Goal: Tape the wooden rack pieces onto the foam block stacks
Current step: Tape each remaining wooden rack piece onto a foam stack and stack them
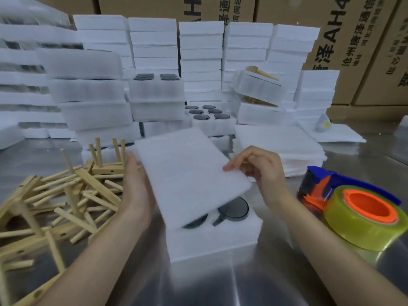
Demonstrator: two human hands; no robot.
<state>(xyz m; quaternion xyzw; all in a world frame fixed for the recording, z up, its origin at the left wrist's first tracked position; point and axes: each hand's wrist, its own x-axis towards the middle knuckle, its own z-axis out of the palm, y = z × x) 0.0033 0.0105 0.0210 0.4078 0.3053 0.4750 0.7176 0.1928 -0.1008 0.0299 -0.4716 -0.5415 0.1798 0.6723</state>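
The near edge of the worktop (220, 283) lies bare in front of the foam block (212, 241). A bare lane runs between that block and the tape dispenser (353, 213) at the right edge. Loose wooden rack pieces (66, 195) clutter the left edge. A tilted foam sheet (189, 173) covers most of the block's top. Foam stacks (198, 62) wall off the far edge, with a low pile of sheets (287, 146) before them.

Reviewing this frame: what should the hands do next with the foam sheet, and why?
Probably lower the foam sheet flat onto the foam block. It hangs tilted above the block, right hand pinching one edge and left hand flat against the other, with dark discs uncovered at the near end.
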